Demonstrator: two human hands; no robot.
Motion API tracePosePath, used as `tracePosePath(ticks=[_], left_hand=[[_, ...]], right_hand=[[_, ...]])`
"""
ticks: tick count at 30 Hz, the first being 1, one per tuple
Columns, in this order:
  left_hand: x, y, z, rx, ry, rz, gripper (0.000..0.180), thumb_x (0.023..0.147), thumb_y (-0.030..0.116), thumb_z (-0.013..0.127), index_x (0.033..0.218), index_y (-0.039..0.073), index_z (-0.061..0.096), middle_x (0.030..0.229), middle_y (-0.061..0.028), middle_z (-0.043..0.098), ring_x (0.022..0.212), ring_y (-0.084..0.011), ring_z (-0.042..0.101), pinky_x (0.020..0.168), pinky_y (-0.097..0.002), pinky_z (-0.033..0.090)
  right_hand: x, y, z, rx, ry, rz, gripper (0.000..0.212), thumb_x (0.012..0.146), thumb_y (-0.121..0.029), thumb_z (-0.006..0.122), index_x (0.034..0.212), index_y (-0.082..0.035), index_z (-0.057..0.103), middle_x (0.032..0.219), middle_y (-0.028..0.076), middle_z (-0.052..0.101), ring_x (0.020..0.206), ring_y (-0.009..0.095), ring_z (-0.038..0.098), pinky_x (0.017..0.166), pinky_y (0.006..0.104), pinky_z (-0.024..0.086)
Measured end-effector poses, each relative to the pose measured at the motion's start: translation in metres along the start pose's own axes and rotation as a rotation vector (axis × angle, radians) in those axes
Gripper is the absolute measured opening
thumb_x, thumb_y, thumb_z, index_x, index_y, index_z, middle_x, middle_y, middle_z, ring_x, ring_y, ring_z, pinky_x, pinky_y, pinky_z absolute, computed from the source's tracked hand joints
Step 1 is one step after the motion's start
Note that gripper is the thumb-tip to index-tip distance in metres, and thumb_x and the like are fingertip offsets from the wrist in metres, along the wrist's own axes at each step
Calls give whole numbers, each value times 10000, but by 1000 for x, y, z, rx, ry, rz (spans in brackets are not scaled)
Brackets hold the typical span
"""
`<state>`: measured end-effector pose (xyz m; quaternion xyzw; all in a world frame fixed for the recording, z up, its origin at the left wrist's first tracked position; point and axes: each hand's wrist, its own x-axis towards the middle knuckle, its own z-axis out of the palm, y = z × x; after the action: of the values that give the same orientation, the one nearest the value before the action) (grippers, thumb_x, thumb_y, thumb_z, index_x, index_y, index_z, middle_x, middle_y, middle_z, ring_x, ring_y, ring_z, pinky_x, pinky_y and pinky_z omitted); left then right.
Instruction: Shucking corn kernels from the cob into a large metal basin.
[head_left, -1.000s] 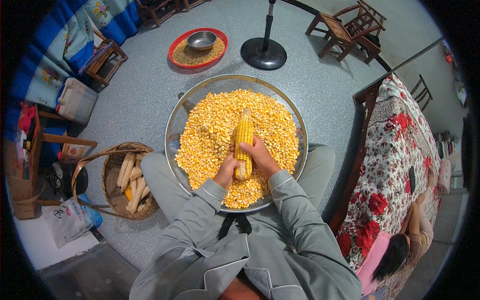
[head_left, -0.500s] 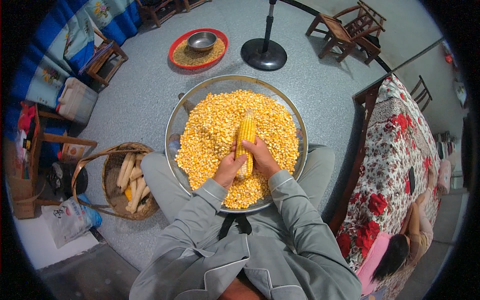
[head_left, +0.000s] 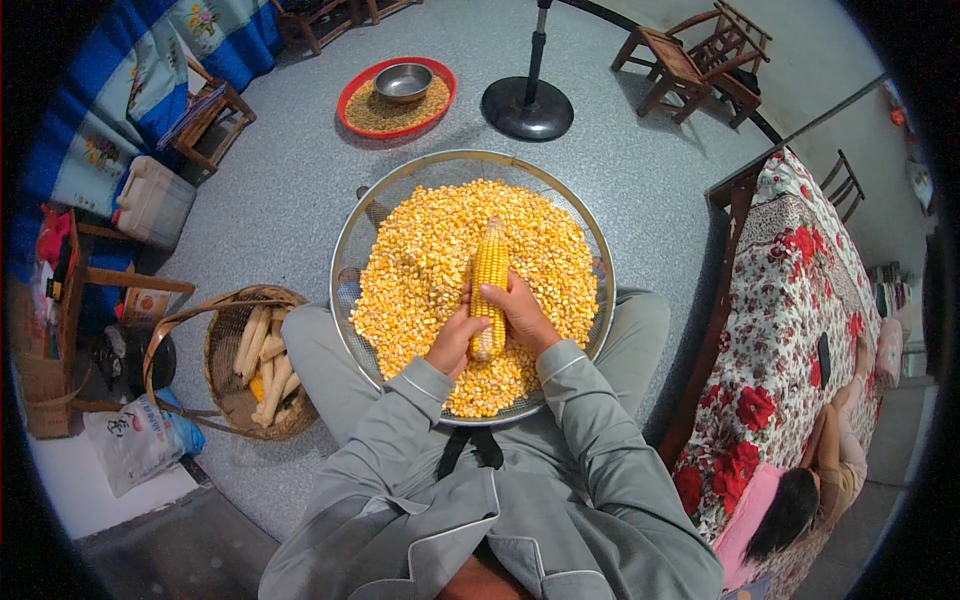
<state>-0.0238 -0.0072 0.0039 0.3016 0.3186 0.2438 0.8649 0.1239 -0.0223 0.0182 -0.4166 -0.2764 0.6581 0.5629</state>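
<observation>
A yellow ear of corn is held upright in the picture, its tip pointing away from me. My left hand grips its lower left side, and my right hand wraps the right side with the thumb lying across the rows. Both hands are closed on it, and some fingers are hidden beneath. Under them, loose corn kernels are heaped in a wide round mesh sieve with a metal rim, resting on my lap between my legs.
Left of my knee stands a wicker basket holding several bare cobs. Ahead are a red basin with a metal bowl and a black round stand base. At right, a person lies on a flowered bed.
The ear of corn has shifted very slightly in my hands. Both hands keep nearly the same place and grip.
</observation>
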Motion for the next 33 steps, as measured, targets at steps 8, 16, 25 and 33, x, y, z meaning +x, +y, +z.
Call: tracePosePath(ticks=[8,16,25,33], left_hand=[[2,-6,-4,123,-104,33,506,954,137,451,1398,-10,261,1264,-90,468,1122,-185,496,961,-332,417],[0,-4,2,124,-166,67,538,969,186,455,1409,-12,220,1263,-87,450,1131,-173,480,958,-322,413],[4,-6,-3,170,-52,69,519,949,259,539,1340,-20,343,1176,-69,526,1038,-162,540,911,-305,443],[-2,1,5,295,24,163,465,920,253,589,1258,-39,456,1130,-55,560,998,-134,542,871,-277,445]], right_hand=[[-1,0,1,115,31,35,422,880,-226,610,1200,-1,454,1044,124,602,934,204,604,846,337,512],[-3,-5,3,147,25,20,350,896,-211,582,1158,-7,472,1012,117,611,904,198,610,813,331,520],[4,8,-5,34,28,-23,396,898,-253,593,1171,9,476,1041,117,606,933,198,599,829,328,504],[3,9,2,85,66,-26,337,876,-226,631,1108,-15,505,992,83,610,870,166,594,763,296,501]])
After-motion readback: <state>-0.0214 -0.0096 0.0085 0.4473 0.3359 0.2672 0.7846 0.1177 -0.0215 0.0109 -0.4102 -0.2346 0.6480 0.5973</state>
